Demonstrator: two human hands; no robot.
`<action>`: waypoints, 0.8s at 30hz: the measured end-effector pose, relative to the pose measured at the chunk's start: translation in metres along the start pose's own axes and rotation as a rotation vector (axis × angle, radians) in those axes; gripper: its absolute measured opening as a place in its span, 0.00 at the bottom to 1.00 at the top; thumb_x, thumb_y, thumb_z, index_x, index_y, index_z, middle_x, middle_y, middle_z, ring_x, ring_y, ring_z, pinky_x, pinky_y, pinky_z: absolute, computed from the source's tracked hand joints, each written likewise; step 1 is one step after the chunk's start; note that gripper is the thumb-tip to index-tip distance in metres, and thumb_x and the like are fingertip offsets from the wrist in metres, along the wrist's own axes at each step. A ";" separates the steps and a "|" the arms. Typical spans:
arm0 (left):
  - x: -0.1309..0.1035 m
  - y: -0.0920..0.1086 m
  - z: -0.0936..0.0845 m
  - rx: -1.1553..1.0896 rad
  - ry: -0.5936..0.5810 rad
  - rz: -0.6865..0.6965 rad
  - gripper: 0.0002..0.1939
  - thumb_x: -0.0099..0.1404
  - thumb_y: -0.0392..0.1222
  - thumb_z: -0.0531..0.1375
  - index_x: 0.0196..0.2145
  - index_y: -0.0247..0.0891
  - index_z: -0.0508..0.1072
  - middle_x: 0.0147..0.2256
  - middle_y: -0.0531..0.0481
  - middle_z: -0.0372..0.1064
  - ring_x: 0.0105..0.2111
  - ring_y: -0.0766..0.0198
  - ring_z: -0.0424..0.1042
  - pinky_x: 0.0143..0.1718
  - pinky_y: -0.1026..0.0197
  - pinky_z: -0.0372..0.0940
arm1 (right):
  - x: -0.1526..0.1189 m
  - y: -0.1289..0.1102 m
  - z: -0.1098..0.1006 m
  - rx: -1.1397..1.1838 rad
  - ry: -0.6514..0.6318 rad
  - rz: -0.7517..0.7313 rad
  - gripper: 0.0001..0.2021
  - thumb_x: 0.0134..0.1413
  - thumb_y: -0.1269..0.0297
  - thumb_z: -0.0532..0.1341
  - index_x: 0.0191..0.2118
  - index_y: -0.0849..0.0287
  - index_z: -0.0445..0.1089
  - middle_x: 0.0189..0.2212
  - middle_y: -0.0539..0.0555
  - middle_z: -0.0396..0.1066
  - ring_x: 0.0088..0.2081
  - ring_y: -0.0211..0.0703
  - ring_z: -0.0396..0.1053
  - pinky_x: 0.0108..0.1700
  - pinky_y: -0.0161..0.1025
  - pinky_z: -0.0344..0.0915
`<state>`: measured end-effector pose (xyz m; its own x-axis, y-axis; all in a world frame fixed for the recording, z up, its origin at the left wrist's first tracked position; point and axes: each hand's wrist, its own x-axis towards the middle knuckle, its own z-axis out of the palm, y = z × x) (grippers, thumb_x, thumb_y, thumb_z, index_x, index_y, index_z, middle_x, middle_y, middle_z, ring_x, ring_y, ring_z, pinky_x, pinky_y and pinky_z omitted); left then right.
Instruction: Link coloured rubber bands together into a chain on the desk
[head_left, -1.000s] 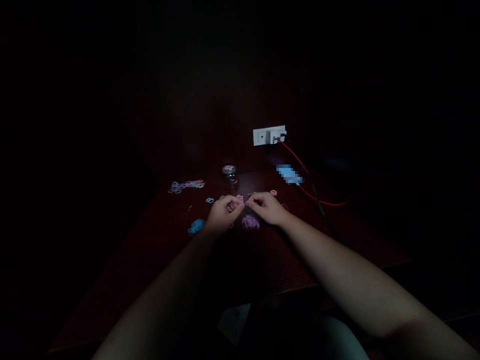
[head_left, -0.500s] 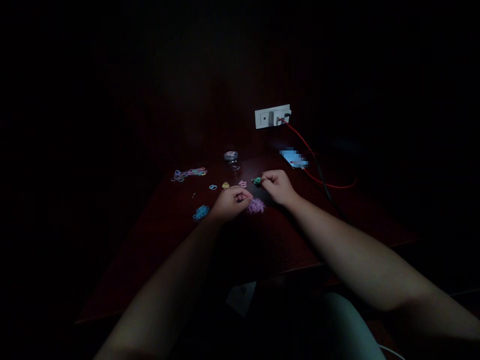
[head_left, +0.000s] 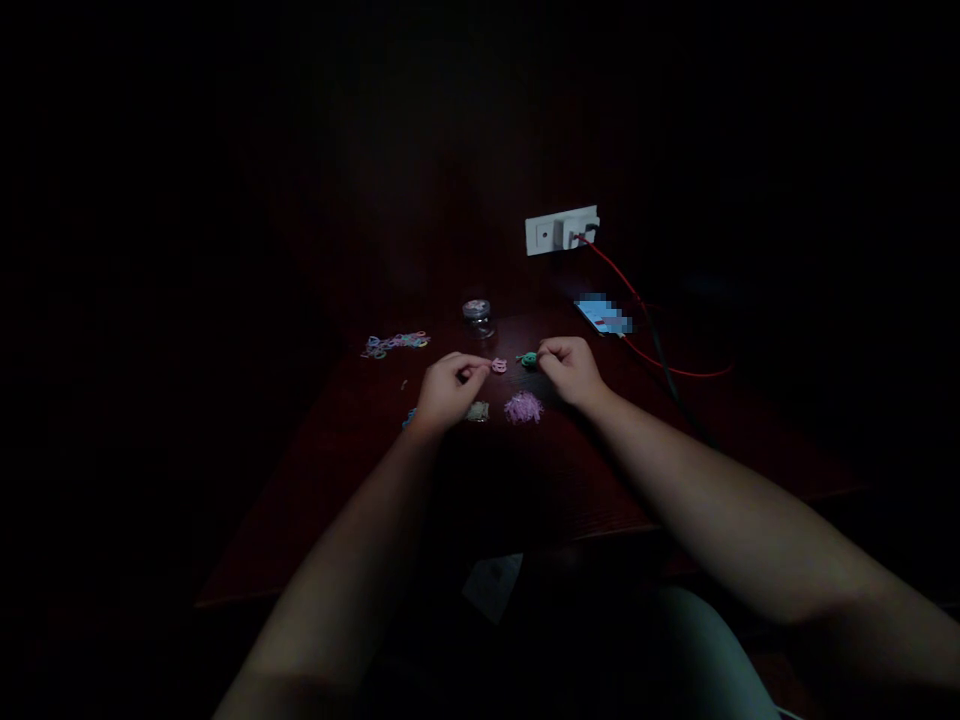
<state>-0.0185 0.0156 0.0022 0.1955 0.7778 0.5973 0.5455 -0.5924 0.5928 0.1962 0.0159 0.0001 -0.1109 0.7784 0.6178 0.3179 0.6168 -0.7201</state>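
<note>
My left hand (head_left: 448,388) reaches over the dark red table, thumb and forefinger drawn together at the edge of a small pink pile of rubber bands (head_left: 499,366). Whatever lies between those fingertips is too small to make out. Beside a green pile of rubber bands (head_left: 529,359), my right hand (head_left: 571,370) is closed with its fingers curled in; its grip is hidden. Purple rubber bands (head_left: 524,407) lie in a heap nearer me, between the hands. Partly behind my left wrist are a greyish-beige heap of bands (head_left: 478,411) and a blue heap (head_left: 409,417).
Mixed coloured bands (head_left: 396,344) spread at the back left. A small clear jar (head_left: 478,318) with a lid stands at the back. To the right lies a phone (head_left: 600,314), its red cable (head_left: 619,275) running to a wall socket (head_left: 541,236). The room is very dark.
My left hand has moved from the purple heap up to the pink pile, uncovering the greyish-beige heap and covering the yellow bands. My right hand stays by the green pile. The view has shifted slightly.
</note>
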 end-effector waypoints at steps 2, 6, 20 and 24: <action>0.002 -0.020 -0.023 0.037 0.247 -0.093 0.12 0.63 0.43 0.56 0.36 0.35 0.77 0.36 0.47 0.75 0.34 0.63 0.71 0.38 0.63 0.65 | 0.000 0.001 0.000 0.004 0.018 0.004 0.11 0.43 0.66 0.53 0.15 0.57 0.55 0.15 0.47 0.52 0.21 0.34 0.52 0.25 0.35 0.48; -0.013 -0.079 -0.080 0.249 0.471 -0.457 0.14 0.64 0.41 0.52 0.41 0.36 0.76 0.40 0.46 0.75 0.38 0.62 0.72 0.41 0.63 0.64 | -0.001 0.002 0.001 0.011 0.039 0.015 0.11 0.44 0.66 0.53 0.16 0.58 0.57 0.15 0.47 0.54 0.21 0.35 0.53 0.25 0.36 0.49; -0.017 -0.103 -0.081 0.395 -0.060 -0.575 0.10 0.54 0.46 0.61 0.32 0.39 0.78 0.31 0.47 0.76 0.30 0.60 0.72 0.34 0.61 0.63 | -0.002 0.003 0.003 -0.087 0.009 0.008 0.11 0.47 0.66 0.54 0.17 0.60 0.59 0.17 0.48 0.55 0.22 0.35 0.55 0.27 0.35 0.50; -0.018 -0.104 -0.083 0.427 -0.040 -0.507 0.11 0.59 0.45 0.58 0.33 0.37 0.77 0.32 0.46 0.75 0.30 0.61 0.71 0.35 0.62 0.63 | -0.001 0.001 0.006 -0.034 -0.021 0.009 0.10 0.47 0.67 0.55 0.18 0.60 0.60 0.17 0.48 0.56 0.23 0.35 0.55 0.27 0.34 0.51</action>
<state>-0.1462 0.0457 -0.0254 -0.1449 0.9502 0.2758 0.8514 -0.0223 0.5241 0.1912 0.0164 -0.0028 -0.1275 0.7864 0.6044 0.3507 0.6058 -0.7142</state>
